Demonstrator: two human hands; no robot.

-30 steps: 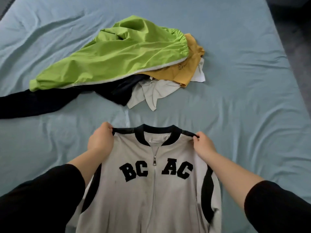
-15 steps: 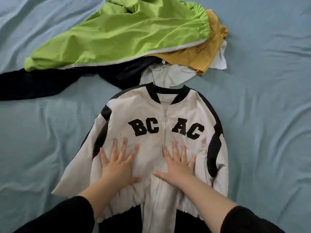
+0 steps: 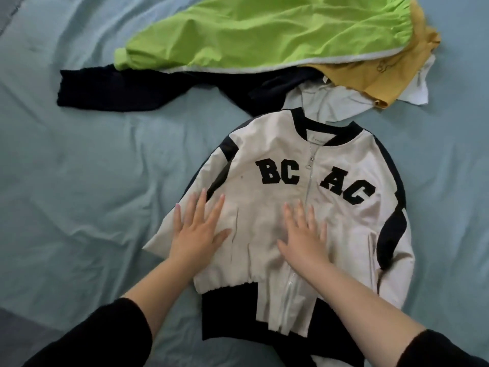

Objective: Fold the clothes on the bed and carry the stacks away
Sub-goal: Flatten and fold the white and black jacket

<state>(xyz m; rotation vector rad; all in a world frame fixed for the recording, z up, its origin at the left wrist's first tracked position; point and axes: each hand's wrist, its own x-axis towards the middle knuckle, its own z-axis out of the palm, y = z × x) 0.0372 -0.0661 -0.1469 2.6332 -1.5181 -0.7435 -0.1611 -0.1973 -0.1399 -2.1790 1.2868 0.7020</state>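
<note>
A white zip jacket [image 3: 341, 234] with black trim and the letters BC AC lies face up on the light blue bed sheet [image 3: 92, 194]. My left hand [image 3: 197, 233] lies flat, fingers spread, on the jacket's left side near the sleeve. My right hand [image 3: 304, 235] presses flat on the front, just left of the zipper. Beyond the collar lies a heap: a lime green garment [image 3: 264, 33] on top, a navy garment [image 3: 127, 94] stretching left, a mustard yellow one [image 3: 375, 80] and a white one [image 3: 330, 104] at the right.
The wrinkled sheet covers the whole bed. A darker strip shows at the bottom left corner [image 3: 16, 329] beside my black sleeve.
The jacket went from held up by the shoulders to lying flat on the bed. Both hands now press on it, and they have slid leftward across the front since half a second ago.
</note>
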